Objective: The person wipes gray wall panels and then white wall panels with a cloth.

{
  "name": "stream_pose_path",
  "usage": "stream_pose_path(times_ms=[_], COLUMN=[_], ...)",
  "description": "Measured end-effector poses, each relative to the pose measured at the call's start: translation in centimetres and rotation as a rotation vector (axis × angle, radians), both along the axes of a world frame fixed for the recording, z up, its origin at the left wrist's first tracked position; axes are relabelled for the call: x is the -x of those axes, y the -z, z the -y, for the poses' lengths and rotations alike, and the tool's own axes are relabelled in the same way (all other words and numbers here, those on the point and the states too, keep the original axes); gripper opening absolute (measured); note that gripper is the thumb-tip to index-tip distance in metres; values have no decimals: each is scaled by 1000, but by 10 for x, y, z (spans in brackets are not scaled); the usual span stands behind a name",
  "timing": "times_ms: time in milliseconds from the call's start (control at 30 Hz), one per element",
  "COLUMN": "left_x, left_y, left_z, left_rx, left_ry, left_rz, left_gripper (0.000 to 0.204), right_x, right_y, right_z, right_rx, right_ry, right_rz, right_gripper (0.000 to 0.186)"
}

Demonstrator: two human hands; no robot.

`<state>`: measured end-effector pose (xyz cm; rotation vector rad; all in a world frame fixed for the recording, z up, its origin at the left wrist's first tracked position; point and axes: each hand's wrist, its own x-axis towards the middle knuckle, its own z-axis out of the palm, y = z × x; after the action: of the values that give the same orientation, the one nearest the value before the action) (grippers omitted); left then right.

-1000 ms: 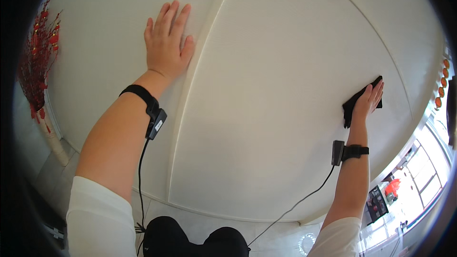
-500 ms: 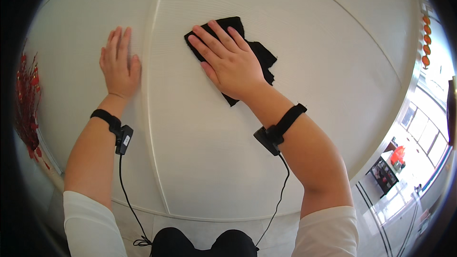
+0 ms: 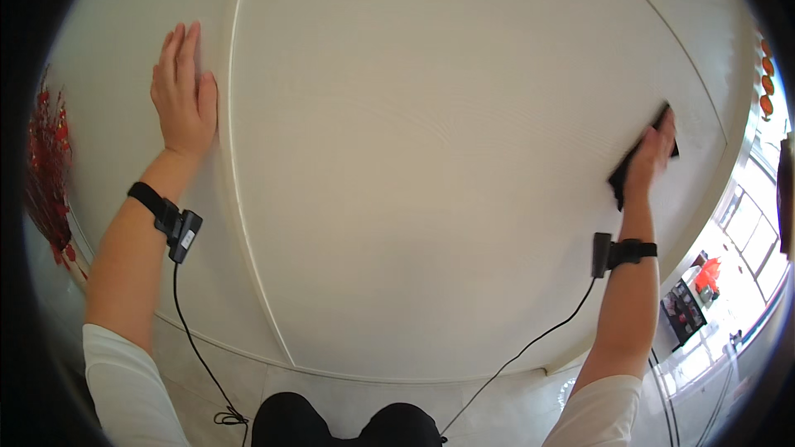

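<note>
Right hand [image 3: 648, 157] far out at the right side of the large round white wood-grain table [image 3: 447, 157], fingers flat and together, palm pressing down on a small black crumpled cloth [image 3: 623, 175]. Cloth sits near the table's right rim, mostly hidden under the hand, dark corners showing above and below the fingers. Not pinched, just held flat under the palm.

Left hand [image 3: 184, 93] flat on the table near the upper left, fingers extended and close together, thumb out to the side, holding nothing. It lies just left of a curved seam [image 3: 236, 165] running down the tabletop.

Both wrists wear a black strap with a small black sensor box [image 3: 184, 234], thin black cable trailing down. White sleeves on both arms. Red decorative branches [image 3: 45, 174] at the left edge, beyond the table. Bright windows [image 3: 745, 265] at the right.
</note>
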<state>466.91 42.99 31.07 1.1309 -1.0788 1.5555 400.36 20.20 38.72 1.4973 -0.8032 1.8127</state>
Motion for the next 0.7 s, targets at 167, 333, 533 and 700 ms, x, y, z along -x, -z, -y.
stream_pose_path(times_ms=[167,333,533,700], left_x=[-2,-4,-8,-11], left_y=[-1,1,-2,-1], left_z=[-2,4,-8,3], left_rx=[-28,-40,-39,-49], left_ry=[-27,-34,-52,40], left_rz=[-2,40,28,31], left_gripper=[57,57,54,53], right_x=[40,-152,-377,-372], right_y=[15,40,89,143], right_z=[23,-48,-157,-144], right_rx=[-79,74,-115,120], right_ry=[174,238,-133,-150], right_rz=[235,-158,-653,-790], right_gripper=[57,60,65,59])
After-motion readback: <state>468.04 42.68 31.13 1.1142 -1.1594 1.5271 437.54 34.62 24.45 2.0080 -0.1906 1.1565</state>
